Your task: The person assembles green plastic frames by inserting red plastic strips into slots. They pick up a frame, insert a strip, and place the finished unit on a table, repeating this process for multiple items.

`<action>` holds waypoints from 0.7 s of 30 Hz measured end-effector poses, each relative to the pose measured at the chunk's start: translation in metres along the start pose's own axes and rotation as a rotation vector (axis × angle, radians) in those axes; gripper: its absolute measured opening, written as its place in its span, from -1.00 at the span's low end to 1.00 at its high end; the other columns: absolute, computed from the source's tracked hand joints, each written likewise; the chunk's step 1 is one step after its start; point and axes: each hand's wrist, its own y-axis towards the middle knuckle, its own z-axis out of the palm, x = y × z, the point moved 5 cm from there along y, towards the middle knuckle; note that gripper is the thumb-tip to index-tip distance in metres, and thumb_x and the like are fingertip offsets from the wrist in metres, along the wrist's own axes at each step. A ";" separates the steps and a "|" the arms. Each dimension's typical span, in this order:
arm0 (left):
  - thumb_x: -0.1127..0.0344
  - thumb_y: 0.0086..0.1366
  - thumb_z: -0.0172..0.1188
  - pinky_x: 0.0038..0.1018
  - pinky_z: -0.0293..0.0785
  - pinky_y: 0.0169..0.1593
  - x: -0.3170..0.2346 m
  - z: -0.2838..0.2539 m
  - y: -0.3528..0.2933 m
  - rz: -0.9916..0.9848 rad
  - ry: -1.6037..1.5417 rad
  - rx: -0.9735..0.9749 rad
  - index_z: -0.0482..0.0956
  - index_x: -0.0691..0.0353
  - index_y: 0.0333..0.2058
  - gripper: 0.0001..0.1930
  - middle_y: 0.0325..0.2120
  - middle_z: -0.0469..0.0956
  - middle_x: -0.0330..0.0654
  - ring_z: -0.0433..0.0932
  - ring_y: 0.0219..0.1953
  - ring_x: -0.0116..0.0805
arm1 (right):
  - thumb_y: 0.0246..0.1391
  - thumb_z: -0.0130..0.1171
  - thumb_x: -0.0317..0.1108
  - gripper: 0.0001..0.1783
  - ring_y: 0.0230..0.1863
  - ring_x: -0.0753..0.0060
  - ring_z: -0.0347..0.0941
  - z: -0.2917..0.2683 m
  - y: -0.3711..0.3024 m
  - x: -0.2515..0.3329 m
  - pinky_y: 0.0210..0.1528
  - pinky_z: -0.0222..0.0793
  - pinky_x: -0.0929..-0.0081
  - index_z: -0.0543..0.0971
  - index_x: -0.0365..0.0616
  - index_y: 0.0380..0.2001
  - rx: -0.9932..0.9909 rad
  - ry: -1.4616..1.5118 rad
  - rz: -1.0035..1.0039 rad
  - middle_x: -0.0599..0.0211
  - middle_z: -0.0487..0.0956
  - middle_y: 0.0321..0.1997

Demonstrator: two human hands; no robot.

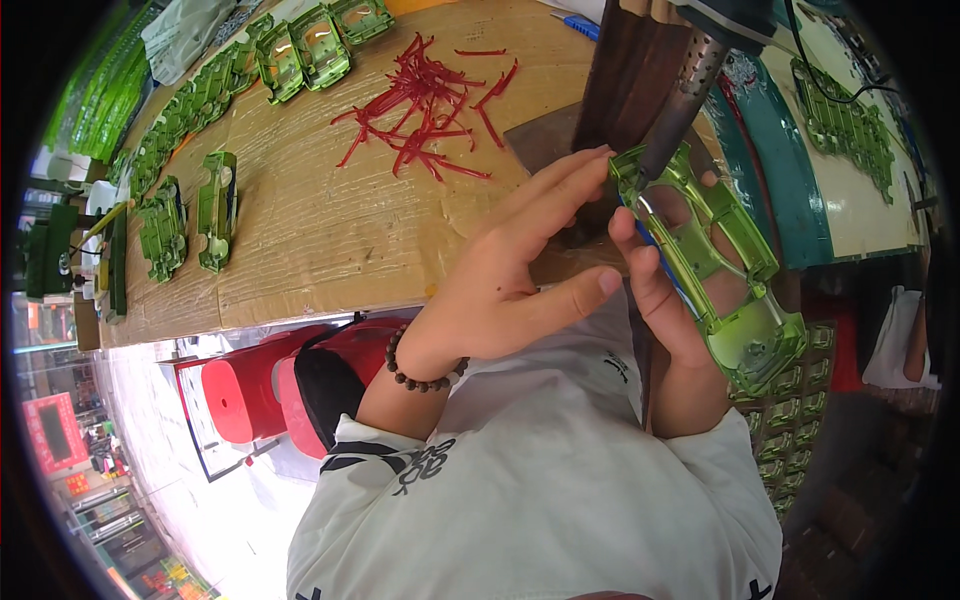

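My right hand (668, 305) grips a shiny green plastic shell (715, 265) with large window-like openings, shaped like a toy car body. The shell slants from upper left to lower right, and its far end is under the nozzle of a hot-air gun (690, 90) that points down from above. From here I cannot tell whether nozzle and shell touch. A blue strip shows along the shell's left edge. My left hand (520, 270), with a dark bead bracelet on its wrist, has its fingers stretched out and thumb apart. Its fingertips reach the shell's far end.
Red thin plastic strips (425, 110) lie heaped on the wooden table (330, 220). Several green shells (217, 210) line its left and far sides. A brown upright post (625, 75) stands beside the gun. Red stools (240, 395) are under the near edge; a blue cutter (578, 24) lies far back.
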 end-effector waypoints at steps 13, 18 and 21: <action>0.23 -0.05 0.24 -0.32 0.22 0.08 -0.006 0.004 0.005 0.067 0.157 0.054 0.21 0.44 0.08 -0.28 0.07 0.21 0.18 0.28 0.07 0.06 | 0.21 -0.30 -0.03 -0.42 0.08 -0.22 0.25 0.013 -0.001 0.002 -0.01 0.42 0.15 0.30 -0.39 -0.02 -0.048 -0.093 -0.091 -0.20 0.35 0.01; 0.22 -0.06 0.24 -0.30 0.21 0.09 -0.007 0.003 0.005 0.071 0.175 0.069 0.22 0.44 0.08 -0.28 0.08 0.20 0.16 0.26 0.09 0.05 | 0.19 -0.27 0.01 -0.40 0.05 -0.22 0.27 0.013 -0.002 0.002 -0.10 0.49 0.17 0.33 -0.38 -0.04 -0.087 -0.116 -0.084 -0.20 0.37 -0.02; 0.21 -0.06 0.24 -0.30 0.20 0.10 -0.009 0.003 0.004 0.079 0.205 0.066 0.22 0.44 0.07 -0.27 0.09 0.20 0.14 0.25 0.10 0.04 | 0.18 -0.25 0.02 -0.40 0.04 -0.22 0.28 0.013 -0.002 0.001 -0.11 0.49 0.14 0.33 -0.37 -0.04 -0.085 -0.110 -0.091 -0.19 0.38 -0.03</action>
